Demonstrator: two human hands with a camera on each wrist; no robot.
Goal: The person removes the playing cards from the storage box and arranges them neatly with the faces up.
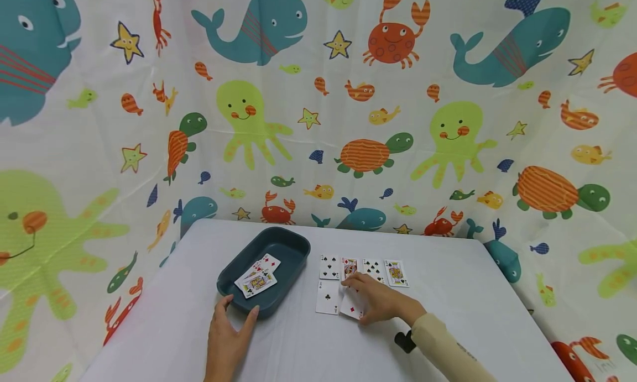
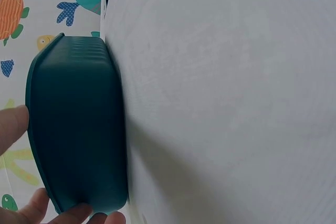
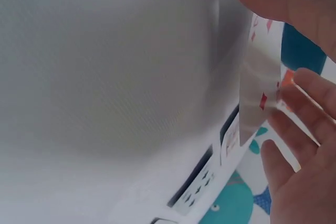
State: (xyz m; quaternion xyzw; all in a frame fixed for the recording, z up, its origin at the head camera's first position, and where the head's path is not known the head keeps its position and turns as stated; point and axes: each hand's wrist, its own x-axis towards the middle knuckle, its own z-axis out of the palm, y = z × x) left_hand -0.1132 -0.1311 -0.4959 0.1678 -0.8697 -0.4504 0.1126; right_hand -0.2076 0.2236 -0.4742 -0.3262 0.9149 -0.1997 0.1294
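Observation:
My right hand (image 1: 378, 299) pinches a playing card with red diamonds (image 1: 351, 304) between thumb and fingers. In the right wrist view that diamond card (image 3: 261, 82) stands tilted, its near edge by the thumb. Beside it on the left lies a club card (image 1: 328, 297). Behind them runs a row of face-up cards: a black-suit card (image 1: 329, 266), a red face card (image 1: 349, 266), a black number card (image 1: 373, 268) and a king (image 1: 396, 273). My left hand (image 1: 229, 338) holds the near end of a dark teal tray (image 1: 293, 277), thumb and fingers spread across its rim.
Several face-up cards (image 1: 259, 283) lie overlapped inside the tray. A white cloth (image 1: 448, 293) covers the table. Behind it hangs a curtain (image 1: 298, 177) printed with sea animals. A black heart-shaped mark (image 1: 405, 341) shows beside the right sleeve (image 1: 443, 343).

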